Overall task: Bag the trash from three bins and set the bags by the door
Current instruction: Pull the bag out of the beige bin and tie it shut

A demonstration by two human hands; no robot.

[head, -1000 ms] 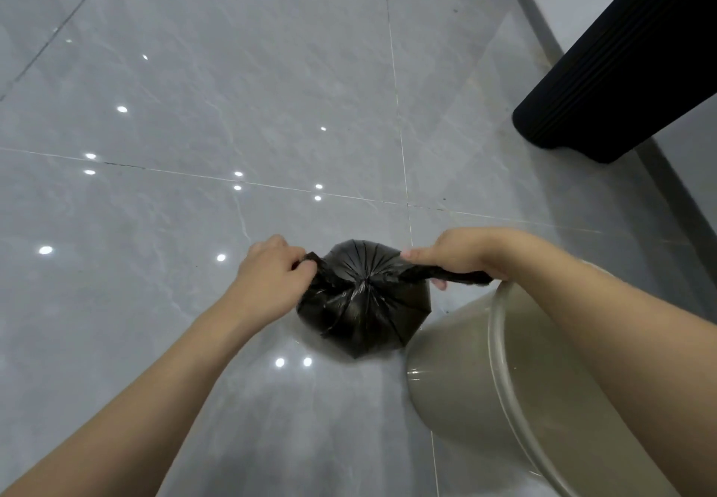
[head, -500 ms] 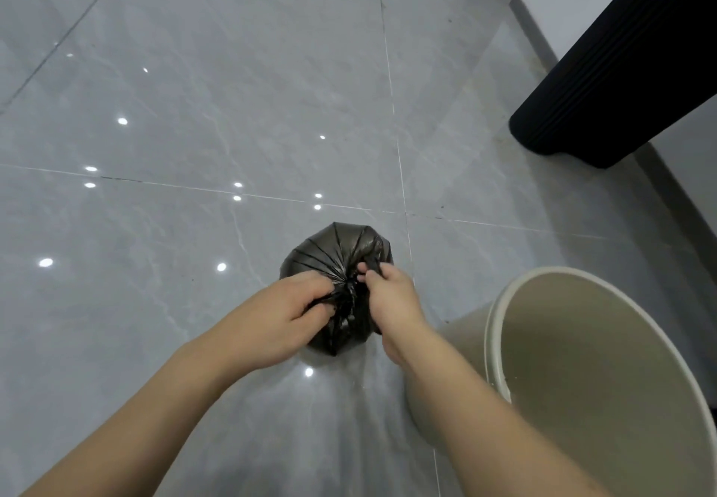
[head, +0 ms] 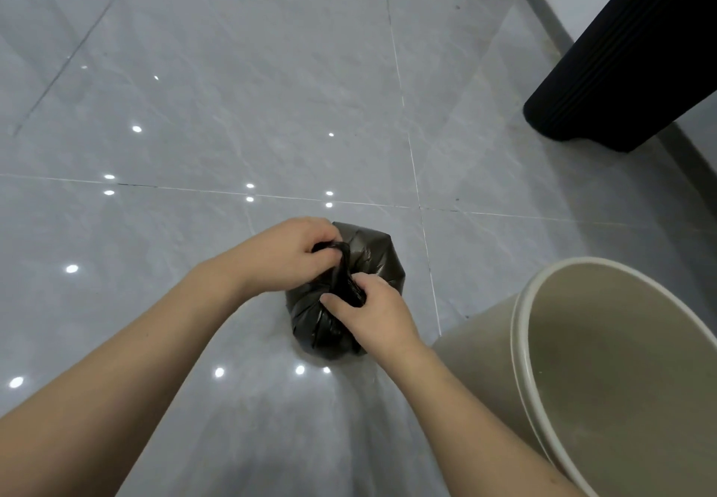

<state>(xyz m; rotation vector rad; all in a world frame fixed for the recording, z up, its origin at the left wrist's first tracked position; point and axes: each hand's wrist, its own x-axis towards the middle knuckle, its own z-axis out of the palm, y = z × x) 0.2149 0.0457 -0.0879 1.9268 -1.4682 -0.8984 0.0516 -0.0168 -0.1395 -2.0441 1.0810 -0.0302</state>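
A small black trash bag, bunched into a ball, sits on the grey tiled floor in front of me. My left hand pinches a twisted strip of the bag's neck at the upper left. Below it, my right hand grips the other part of the gathered neck, covering the bag's near side. To the right stands a beige round bin, and I can see down into its bare inside with no liner.
A tall black ribbed object stands at the upper right against a white wall with a grey skirting. Glossy floor tiles with light reflections stretch to the left and ahead.
A second ago my hands pulled the bag's two ends apart sideways. They have come together over the bag, the left now above the right, working the neck.
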